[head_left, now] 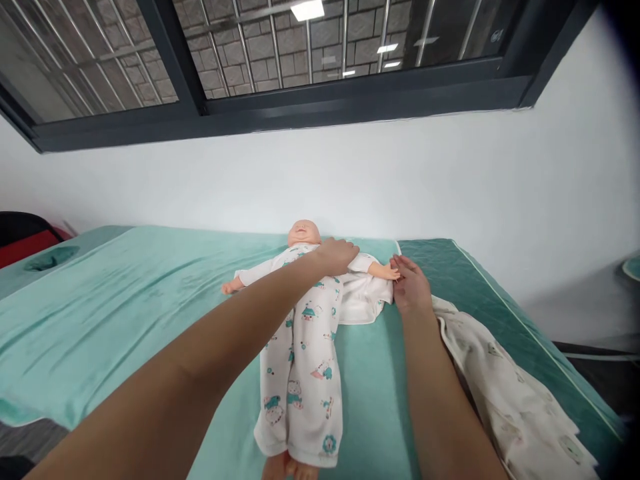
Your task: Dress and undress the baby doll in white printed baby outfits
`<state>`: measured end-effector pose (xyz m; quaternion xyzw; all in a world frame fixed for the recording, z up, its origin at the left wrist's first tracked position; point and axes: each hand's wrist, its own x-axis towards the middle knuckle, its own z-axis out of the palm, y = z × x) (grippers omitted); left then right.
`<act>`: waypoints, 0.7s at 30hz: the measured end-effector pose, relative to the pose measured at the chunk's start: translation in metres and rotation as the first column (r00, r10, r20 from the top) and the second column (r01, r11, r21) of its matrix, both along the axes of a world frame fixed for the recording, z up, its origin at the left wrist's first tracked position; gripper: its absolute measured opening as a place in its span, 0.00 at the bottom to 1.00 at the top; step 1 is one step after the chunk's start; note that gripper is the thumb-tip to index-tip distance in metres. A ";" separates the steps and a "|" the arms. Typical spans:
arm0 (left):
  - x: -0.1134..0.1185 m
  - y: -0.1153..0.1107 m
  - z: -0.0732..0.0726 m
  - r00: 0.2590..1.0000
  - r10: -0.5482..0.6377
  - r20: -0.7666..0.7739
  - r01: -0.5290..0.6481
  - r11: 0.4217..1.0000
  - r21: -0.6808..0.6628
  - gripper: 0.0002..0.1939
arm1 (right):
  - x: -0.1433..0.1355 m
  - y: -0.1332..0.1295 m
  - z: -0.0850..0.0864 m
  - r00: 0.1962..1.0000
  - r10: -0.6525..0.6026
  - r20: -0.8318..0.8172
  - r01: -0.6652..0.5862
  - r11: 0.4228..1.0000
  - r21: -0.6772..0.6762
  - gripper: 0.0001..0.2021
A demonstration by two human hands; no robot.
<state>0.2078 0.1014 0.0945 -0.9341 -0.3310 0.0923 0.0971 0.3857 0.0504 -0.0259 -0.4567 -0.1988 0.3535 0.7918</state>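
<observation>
White-Clad Doll [311, 313] Has Both Legs Covered, One Panel Left Loose

A doll lies on its back on a bed [470, 287], head toward the far edge by the wall, bare feet toward the near side. Printed trousers [315, 387] cover both legs and a printed top [363, 263] sleeves both arms; that much looks in place. A plain white panel [367, 300], apparently the top's, is spread toward the bed's right edge and seems the part left undone. The chest closure is hidden. The person's left hand [340, 255] lies knuckles-up near the doll's shoulder, fingertips out of sight, so any hold cannot be told. The right hand [413, 287], loosely curled, meets the doll's outstretched fingers; whether it grips them is unclear. An aqua cover [125, 300] lies beneath; a printed cloth [515, 380] is rumpled near the right edge.
</observation>
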 end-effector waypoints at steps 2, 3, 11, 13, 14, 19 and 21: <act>0.004 0.002 -0.008 1.000 0.012 0.006 -0.012 1.000 -0.026 0.18 | 0.000 -0.001 0.002 0.999 -0.034 0.003 0.034 0.999 0.001 0.12; 0.006 0.003 -0.011 1.000 0.024 0.008 -0.024 0.999 -0.044 0.18 | -0.001 -0.002 0.003 0.998 -0.066 0.016 0.066 0.998 -0.001 0.11; -0.003 0.003 -0.006 0.983 0.162 0.086 -0.152 0.982 -0.116 0.20 | -0.046 -0.015 0.021 0.818 -0.094 0.568 0.076 0.996 0.055 0.15; -0.027 -0.004 -0.001 0.960 0.201 0.196 -0.186 0.978 -0.095 0.19 | -0.064 -0.017 0.025 0.754 0.051 0.655 -0.097 0.995 0.034 0.15; -0.042 -0.009 -0.001 0.935 0.224 0.274 -0.212 0.974 -0.075 0.19 | -0.073 -0.017 0.026 0.725 0.123 0.678 -0.178 0.984 0.011 0.15; -0.114 -0.028 -0.027 0.385 0.399 0.832 -0.284 0.909 -0.305 0.17 | -0.104 -0.018 0.029 0.618 0.293 0.730 -0.343 0.935 -0.085 0.18; -0.128 -0.029 -0.042 0.216 0.473 0.854 -0.245 0.873 -0.421 0.20 | -0.111 -0.018 0.028 0.604 0.301 0.738 -0.371 0.926 -0.074 0.19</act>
